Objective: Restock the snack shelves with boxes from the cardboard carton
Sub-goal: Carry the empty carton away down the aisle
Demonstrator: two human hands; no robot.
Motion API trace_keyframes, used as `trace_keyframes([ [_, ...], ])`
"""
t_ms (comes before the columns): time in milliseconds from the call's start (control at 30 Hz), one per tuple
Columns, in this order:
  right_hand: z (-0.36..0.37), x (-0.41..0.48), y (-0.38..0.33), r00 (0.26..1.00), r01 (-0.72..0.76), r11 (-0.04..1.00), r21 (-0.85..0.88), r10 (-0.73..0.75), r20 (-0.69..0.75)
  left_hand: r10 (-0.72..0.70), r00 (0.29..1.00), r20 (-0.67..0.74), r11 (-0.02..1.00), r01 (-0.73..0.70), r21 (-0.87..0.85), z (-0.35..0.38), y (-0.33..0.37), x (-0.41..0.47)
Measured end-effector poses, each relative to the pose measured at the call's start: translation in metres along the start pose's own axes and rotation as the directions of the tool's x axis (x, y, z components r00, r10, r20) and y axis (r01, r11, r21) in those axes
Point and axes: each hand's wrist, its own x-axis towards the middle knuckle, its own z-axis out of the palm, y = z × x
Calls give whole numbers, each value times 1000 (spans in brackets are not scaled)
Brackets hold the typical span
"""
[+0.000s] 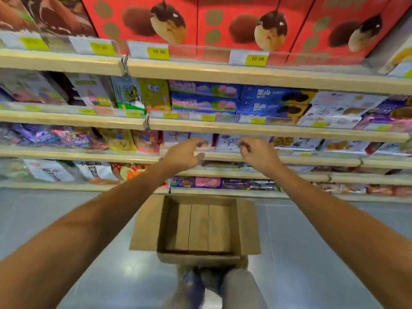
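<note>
Two hands are raised before the snack shelves point(66, 120), both empty: the left hand point(185, 155) is spread in a wide claw and the right hand point(259, 156) has its fingers curled inward, so the step is judged to lie between placements. The next move calls for a reach down to the cardboard carton point(200, 259), open between the forearms; its brown inner panels may be box tops or bare flaps. It stands on a glossy grey floor point(55, 219), and red boxes point(245, 21) line the top shelf.

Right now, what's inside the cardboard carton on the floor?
The cardboard carton shows three plain brown panels side by side; flaps or box tops, I cannot tell. Its near wall hides the strip just behind it.
</note>
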Motion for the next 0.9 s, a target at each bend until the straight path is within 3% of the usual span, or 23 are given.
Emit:
trace_keyframes([
  [167, 101, -32, 23, 949, -140, 990, -19, 140, 283, -171, 955, 242, 985, 169, 29, 89, -49, -18],
  [367, 187, -69, 54, 875, -133, 990, -36, 135, 466, -224, 871, 438, 973, 223, 55, 184, -90, -37],
  [733, 373, -148, 173, 685, -176, 979, -102, 196, 701, -177, 737, 653, 981, 82, 173, 400, -153, -42],
  [900, 431, -169, 236, 690, -99, 989, -112, 150, 708, -162, 712, 683, 981, 39, 192, 479, -167, -22],
])
